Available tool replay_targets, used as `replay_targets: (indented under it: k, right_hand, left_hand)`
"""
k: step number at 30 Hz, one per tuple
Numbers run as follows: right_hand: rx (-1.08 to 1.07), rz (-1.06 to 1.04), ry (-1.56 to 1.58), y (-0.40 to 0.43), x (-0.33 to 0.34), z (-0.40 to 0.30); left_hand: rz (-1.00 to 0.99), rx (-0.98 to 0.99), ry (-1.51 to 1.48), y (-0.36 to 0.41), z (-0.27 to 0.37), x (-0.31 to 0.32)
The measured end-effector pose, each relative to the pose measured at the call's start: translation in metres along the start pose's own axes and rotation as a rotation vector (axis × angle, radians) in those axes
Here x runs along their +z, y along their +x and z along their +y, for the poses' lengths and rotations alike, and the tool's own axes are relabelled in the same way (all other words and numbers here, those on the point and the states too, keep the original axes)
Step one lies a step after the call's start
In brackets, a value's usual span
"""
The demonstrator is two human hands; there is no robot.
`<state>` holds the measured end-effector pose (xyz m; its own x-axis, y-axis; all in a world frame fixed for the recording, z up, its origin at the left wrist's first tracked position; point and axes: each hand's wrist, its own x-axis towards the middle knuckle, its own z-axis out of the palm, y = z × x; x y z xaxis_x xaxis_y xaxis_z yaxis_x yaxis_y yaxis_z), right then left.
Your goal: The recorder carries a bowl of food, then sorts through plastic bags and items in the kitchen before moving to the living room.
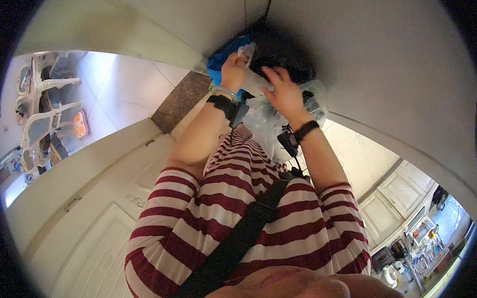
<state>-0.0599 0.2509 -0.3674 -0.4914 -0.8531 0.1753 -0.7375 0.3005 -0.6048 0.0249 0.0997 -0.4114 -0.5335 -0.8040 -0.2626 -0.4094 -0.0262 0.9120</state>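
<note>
My left hand (234, 73) pinches the edge of a clear plastic bag (247, 51) between thumb and fingers. My right hand (285, 93) is a little blurred, its fingers spread over the translucent plastic; whether it touches the plastic I cannot tell. More crumpled clear plastic (261, 118) hangs below and between my wrists, with something dark showing through it near the right wrist. A blue plastic bag (215, 65) lies just beyond my left hand. Behind both hands is a black, shadowed mass (284, 53), perhaps a dark bag, in the corner.
A grey flat panel (377, 57) rises on the right, and a pale wall (151, 30) stands ahead. At left a white panelled door (95, 232) is close by; past the doorway are white chairs (36, 116). Kitchen cabinets (397, 194) and a cluttered counter (435, 256) lie lower right.
</note>
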Motion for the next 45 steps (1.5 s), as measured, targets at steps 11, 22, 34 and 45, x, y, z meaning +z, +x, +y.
replay_targets:
  k: [11,22,34,45]
  right_hand:
    - [0.315,-0.613,-0.314,0.016,0.039,0.027]
    - [0.336,-0.446,-0.32,0.021,0.043,0.075]
    - [0.239,0.016,-0.136,0.017,0.031,0.072]
    - [0.316,-0.011,1.127,0.073,0.046,0.028]
  left_hand:
    - [-0.008,0.436,-0.465,-0.039,0.082,-0.11]
    - [0.156,0.806,-0.67,-0.081,0.15,-0.172]
    - [0.188,0.796,-0.253,-0.087,0.174,-0.194]
    - [-0.391,0.92,0.005,-0.098,0.198,-0.137]
